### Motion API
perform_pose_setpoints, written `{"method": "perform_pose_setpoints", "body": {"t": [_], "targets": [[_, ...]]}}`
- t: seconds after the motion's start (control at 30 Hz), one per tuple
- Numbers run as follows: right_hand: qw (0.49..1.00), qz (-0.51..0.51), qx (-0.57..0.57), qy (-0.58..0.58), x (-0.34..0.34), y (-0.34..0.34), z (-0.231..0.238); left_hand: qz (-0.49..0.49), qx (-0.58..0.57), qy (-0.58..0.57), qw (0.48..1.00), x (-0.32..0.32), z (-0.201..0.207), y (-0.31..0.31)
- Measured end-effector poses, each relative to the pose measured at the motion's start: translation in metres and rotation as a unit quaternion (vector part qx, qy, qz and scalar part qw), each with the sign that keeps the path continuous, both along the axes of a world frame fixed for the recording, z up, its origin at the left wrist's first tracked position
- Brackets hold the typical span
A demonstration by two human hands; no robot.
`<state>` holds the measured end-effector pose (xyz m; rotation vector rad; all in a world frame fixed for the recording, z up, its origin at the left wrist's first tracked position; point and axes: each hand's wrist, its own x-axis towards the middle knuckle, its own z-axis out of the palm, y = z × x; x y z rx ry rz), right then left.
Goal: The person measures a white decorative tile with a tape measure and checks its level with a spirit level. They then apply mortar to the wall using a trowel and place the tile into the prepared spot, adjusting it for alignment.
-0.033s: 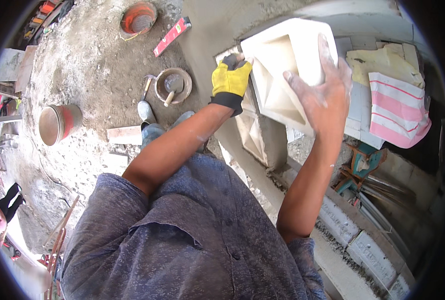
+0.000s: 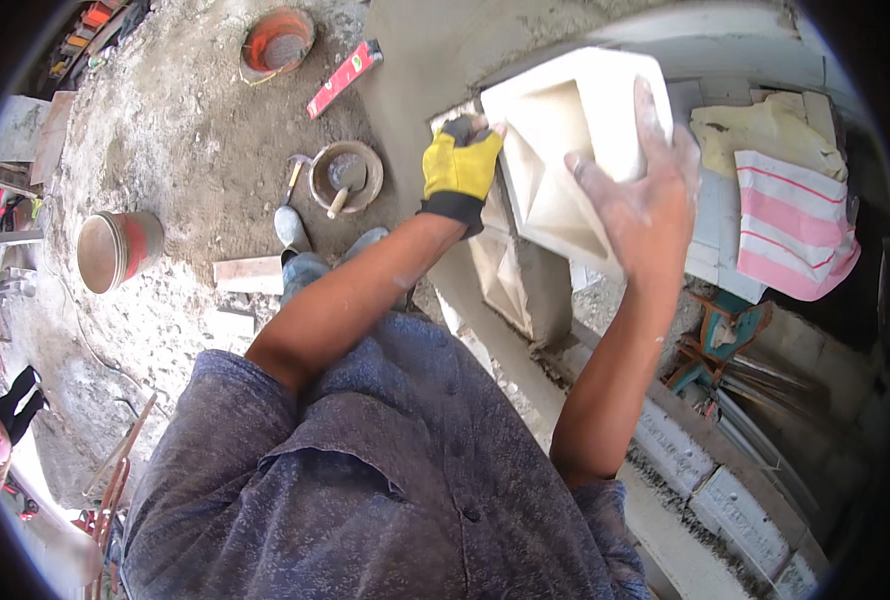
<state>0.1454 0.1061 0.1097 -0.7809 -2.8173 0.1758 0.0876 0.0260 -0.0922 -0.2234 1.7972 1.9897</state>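
Observation:
A white ventilation block [image 2: 615,110] with angular hollow faces is held tilted beside the rendered wall. My right hand [image 2: 650,205], bare and dusty with pale powder, grips its right side, fingers over the top and thumb on the front. At the block's left edge is my left hand [image 2: 462,165] in a yellow and black glove with bare fingertips. Its fingers are curled, and the thumb touches the edge; how firmly it grips cannot be seen. A similar block [image 2: 502,275] sits in the wall opening just below the held one.
On the ground at left lie a hammer [image 2: 293,180], a red spirit level [image 2: 345,78], a mortar bowl [image 2: 319,158] with a trowel [image 2: 339,202], and two buckets, one orange [image 2: 257,62], one grey-red [image 2: 141,245]. A striped cloth [image 2: 790,215] hangs right, above a green-and-brown object [image 2: 733,325].

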Motion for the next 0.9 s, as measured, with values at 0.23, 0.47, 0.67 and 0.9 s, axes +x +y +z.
{"method": "perform_pose_setpoints", "body": {"t": [0.23,0.47,0.67,0.9], "targets": [[1.0,-0.016,-0.005,-0.007,-0.001,0.0,0.004,-0.011,0.006,-0.024,1.0,-0.003,0.004,0.002],[0.997,-0.005,-0.075,-0.007,-0.008,-0.003,0.007,0.011,-0.025,0.074,0.997,-0.002,-0.005,0.003],[0.997,-0.028,-0.063,-0.03,-0.015,-0.008,0.011,-0.011,-0.079,0.121,0.989,-0.002,-0.001,0.0],[0.998,-0.013,-0.052,-0.032,-0.014,-0.004,0.008,-0.011,-0.051,0.078,0.996,-0.004,-0.001,-0.001]]}}
